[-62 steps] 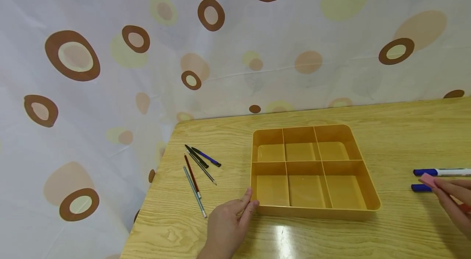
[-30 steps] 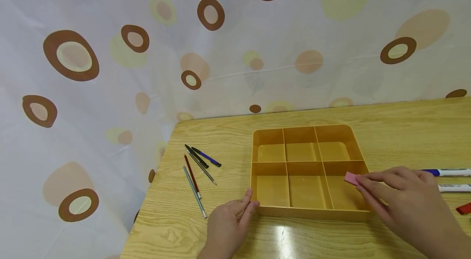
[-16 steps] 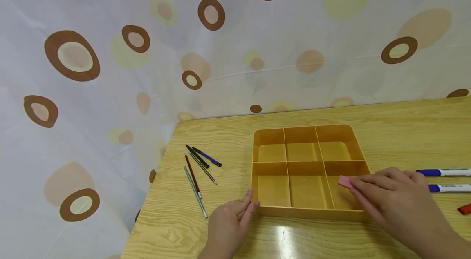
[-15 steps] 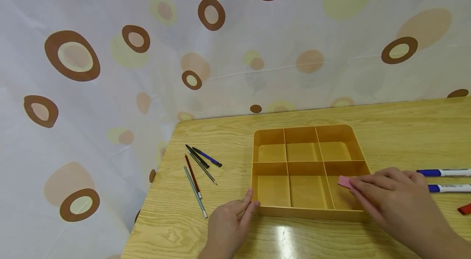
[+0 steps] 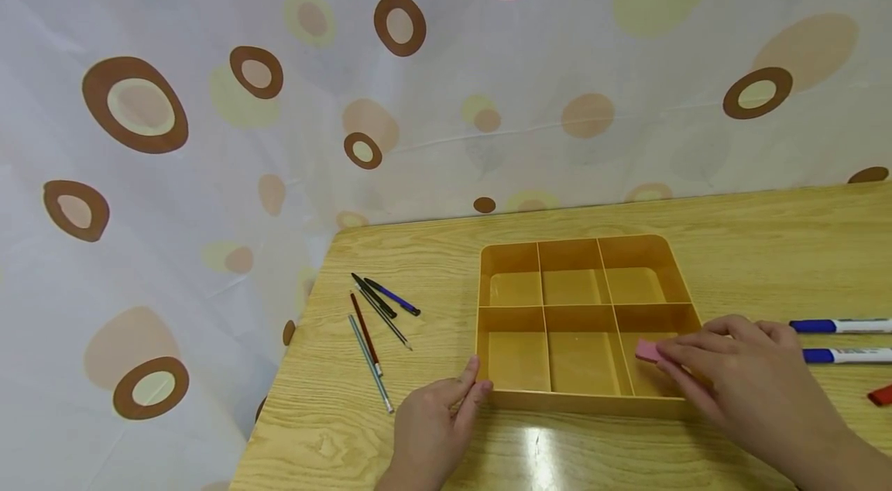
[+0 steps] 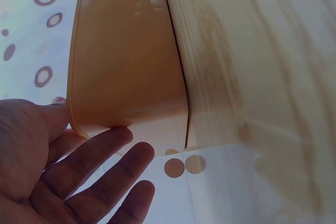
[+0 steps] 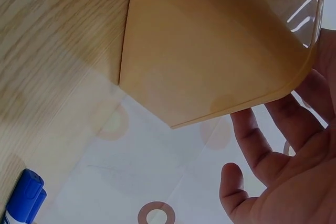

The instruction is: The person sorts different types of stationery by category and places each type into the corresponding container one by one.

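A yellow-orange organizer tray (image 5: 585, 398) with several compartments lies on the wooden table. My left hand (image 5: 432, 425) holds its near left corner; in the left wrist view the thumb is at the rim and the fingertips (image 6: 119, 136) lie against the outer wall. Between thumb and fingers my right hand (image 5: 753, 390) pinches a small pink eraser (image 5: 647, 351), down inside the near right compartment. The right wrist view shows the right hand's fingers reaching over the tray's rim (image 7: 252, 99), and the wall hides the eraser there.
Left of the tray lie several pens and pencils, including a blue pen (image 5: 392, 297), a dark red pencil (image 5: 365, 333) and a light blue pencil (image 5: 370, 364). Two blue-capped markers (image 5: 860, 326) and a red item (image 5: 881, 396) lie at right. A patterned curtain (image 5: 530, 127) hangs behind.
My right hand has brought the eraser from beside the markers leftward over the tray, then lowered it into the near right compartment. The left hand has stayed at the corner.
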